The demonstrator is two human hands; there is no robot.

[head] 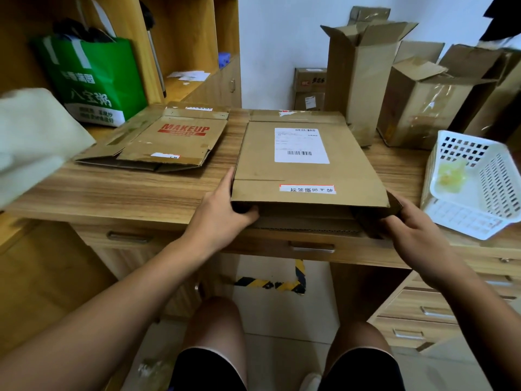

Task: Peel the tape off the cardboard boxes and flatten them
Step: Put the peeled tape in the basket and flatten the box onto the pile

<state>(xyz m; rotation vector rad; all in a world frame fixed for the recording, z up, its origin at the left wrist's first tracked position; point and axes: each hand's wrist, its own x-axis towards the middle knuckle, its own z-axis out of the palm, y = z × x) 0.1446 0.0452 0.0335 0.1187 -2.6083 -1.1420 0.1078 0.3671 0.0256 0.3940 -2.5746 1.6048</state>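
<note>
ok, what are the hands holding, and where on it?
The flattened brown cardboard box with the white shipping label: left hand grips its near-left corner, right hand grips the flap at its near-right corner.

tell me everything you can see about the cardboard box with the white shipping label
The cardboard box is brown, scuffed and pressed nearly flat. It lies on the wooden desk with its open near end at the desk's front edge. A white shipping label with barcodes sits on top, and a red-bordered sticker lies nearer the person. The left hand grips its near left corner, and the right hand grips its near right flap.
</note>
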